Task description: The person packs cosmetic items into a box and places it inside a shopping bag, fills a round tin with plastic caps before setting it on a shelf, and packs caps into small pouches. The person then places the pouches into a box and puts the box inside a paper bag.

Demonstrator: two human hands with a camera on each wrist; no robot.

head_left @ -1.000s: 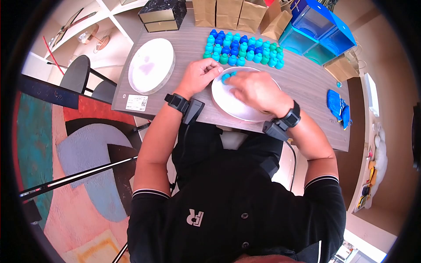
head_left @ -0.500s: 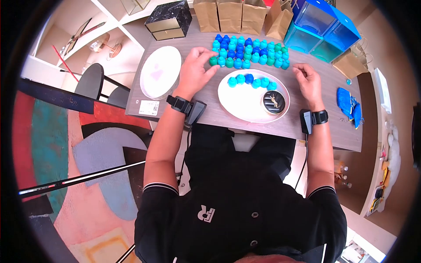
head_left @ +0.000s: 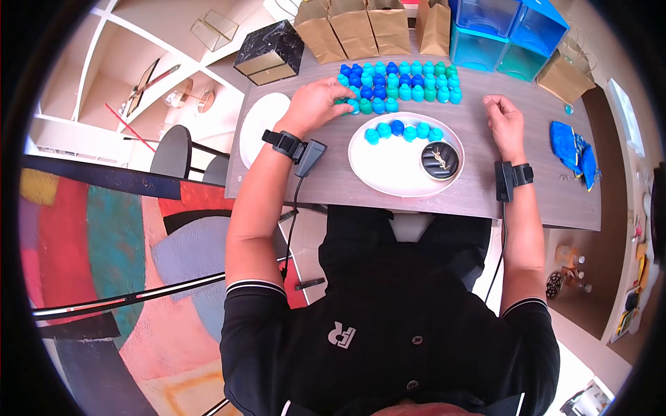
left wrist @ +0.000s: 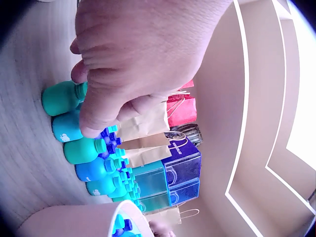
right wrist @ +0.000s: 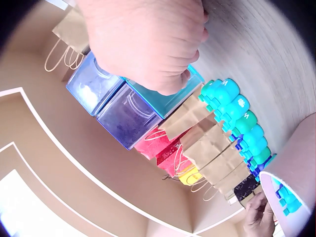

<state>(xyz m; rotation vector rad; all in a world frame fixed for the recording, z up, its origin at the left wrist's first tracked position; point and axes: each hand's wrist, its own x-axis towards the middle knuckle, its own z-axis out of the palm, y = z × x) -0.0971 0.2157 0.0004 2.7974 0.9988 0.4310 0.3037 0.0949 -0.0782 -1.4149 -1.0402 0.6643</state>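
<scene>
In the head view my left hand [head_left: 312, 107] is at the left front end of rows of small blue, turquoise and green bottles [head_left: 406, 90]. Its thumb and fingertips are beside a green corner bottle [head_left: 342, 102]; whether they pinch it I cannot tell. A turquoise bottle [left wrist: 67, 129] is partly covered by the thumb in the left wrist view. My right hand [head_left: 506, 125] is held off to the right of the rows, fingers loosely curled around nothing. Between the hands, a white oval tray [head_left: 368, 177] carries several small bottles [head_left: 397, 127] in an arc and a round black compact [head_left: 440, 160].
Behind the rows stand brown paper bags [head_left: 388, 31] and blue-turquoise drawer boxes [head_left: 479, 48]. A black marbled box [head_left: 270, 52] is at the back left. Another white oval tray [head_left: 260, 128] lies partly behind the left arm. A crumpled blue item [head_left: 572, 154] lies at right.
My right hand has moved from over the tray to its right, uncovering the bottles and compact. My left hand has shifted from the tray's edge to the corner bottle.
</scene>
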